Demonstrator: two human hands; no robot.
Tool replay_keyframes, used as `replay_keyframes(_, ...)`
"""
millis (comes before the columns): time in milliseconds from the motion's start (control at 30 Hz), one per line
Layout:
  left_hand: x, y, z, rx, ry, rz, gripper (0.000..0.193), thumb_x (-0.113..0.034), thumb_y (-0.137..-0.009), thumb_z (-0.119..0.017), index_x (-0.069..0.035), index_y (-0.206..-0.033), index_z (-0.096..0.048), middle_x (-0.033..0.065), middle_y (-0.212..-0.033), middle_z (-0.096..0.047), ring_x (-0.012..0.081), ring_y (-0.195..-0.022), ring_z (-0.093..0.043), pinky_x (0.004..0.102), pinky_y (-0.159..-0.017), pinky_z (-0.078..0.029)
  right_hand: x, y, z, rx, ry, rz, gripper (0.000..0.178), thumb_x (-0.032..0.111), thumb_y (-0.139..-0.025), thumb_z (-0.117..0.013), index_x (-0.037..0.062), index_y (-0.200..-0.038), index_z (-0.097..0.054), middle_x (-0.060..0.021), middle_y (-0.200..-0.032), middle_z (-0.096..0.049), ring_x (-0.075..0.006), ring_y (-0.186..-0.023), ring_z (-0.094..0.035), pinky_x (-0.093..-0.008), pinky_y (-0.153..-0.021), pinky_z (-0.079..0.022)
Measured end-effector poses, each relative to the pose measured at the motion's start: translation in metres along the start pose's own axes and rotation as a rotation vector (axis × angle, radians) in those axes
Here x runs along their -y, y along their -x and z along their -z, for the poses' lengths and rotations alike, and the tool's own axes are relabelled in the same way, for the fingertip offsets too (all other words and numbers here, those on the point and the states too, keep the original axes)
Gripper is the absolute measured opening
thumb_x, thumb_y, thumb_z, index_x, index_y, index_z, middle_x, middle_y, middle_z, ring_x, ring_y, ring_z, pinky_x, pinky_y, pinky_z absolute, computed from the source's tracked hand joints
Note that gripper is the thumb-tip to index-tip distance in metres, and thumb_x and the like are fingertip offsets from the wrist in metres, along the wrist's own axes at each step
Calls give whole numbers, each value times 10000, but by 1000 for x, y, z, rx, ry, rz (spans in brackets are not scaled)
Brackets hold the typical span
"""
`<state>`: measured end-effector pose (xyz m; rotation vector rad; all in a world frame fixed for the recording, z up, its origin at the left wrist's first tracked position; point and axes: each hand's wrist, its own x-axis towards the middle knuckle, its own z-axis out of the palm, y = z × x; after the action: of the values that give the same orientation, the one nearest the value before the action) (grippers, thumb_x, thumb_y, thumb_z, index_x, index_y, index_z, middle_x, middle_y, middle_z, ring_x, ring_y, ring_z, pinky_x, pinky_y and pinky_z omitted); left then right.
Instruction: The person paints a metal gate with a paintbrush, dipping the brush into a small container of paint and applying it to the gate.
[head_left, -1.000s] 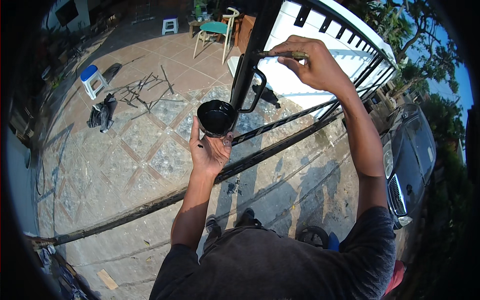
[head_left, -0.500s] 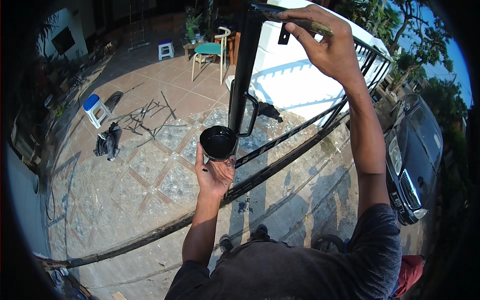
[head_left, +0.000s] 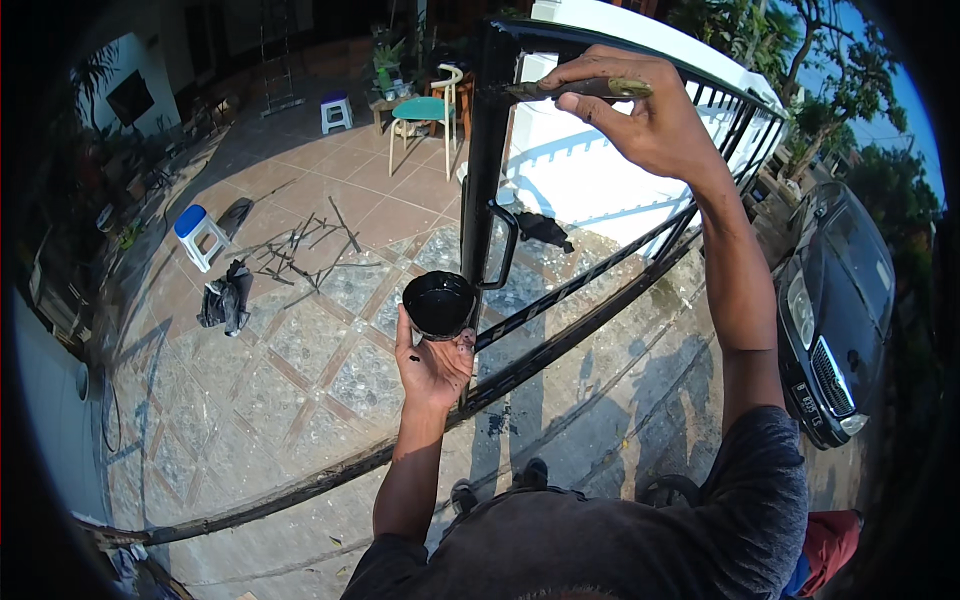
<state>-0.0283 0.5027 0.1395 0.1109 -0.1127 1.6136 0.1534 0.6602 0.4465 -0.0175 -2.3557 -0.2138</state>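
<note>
A small black bowl (head_left: pixel 438 318) with glossy black paint inside rests on the upturned palm and fingers of my left hand (head_left: pixel 430 372). Black smudges mark that palm and its fingertips. My right hand (head_left: pixel 645 118), raised higher, grips a paintbrush (head_left: pixel 545 90) by its handle between thumb and fingers. The brush's dark tip points left and meets the black metal gate post (head_left: pixel 488 165) just below its top corner. Lower on the post is a black pull handle (head_left: pixel 514 245), just above and right of the bowl.
A low black rail (head_left: pixel 300 490) curves across the ground before my feet. Beyond it are thin dark strips (head_left: pixel 310 245), a blue-topped stool (head_left: pixel 195 235), a crumpled black bag (head_left: pixel 225 300) and a green-seated chair (head_left: pixel 422 110). A dark car (head_left: pixel 835 310) stands at right.
My right hand and the brush have come down from the gate's top bar to the upper post. The left hand still holds the bowl, and the whole view has shifted slightly.
</note>
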Motion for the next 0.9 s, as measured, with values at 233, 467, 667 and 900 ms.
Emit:
replay_keyframes(233,7,4,4,4,1,-11,664,-569,-964,-483,-32,-1351,-534,202,-1278,-603,270,-811,-660,325,-708,-608,-14,-5,18,-213,-76,-97,208,207,-941,-667,71,-1084,-729,-104,-976,-736,-142,-796,-710,-241,-611,-551)
replay_keyframes(467,11,14,4,-129,6,-25,637,-621,-929,-519,-47,-1177,-635,115,-1007,-694,262,-773,-653,306,-619,-609,13,16,3,-135,-185,-60,229,174,-933,-674,43,-1116,-714,-106,-999,-720,-179,-851,-698,-305,-715,-591)
replay_keyframes(667,7,21,13,-144,-14,-15,619,-617,-930,-520,-60,-1174,-636,95,-1009,-696,255,-768,-660,311,-611,-615,52,48,-59,208,-87,-187,209,16,-836,-680,9,-1042,-712,-136,-934,-680,-283,-773,-674,-385,-701,-535)
replay_keyframes(900,8,27,11,-131,-35,14,605,-613,-930,-522,-69,-1165,-641,93,-1012,-692,254,-766,-660,312,-611,-616,32,46,-38,158,11,-263,179,61,-900,-663,48,-1059,-744,-98,-955,-713,-195,-810,-675,-328,-712,-551)
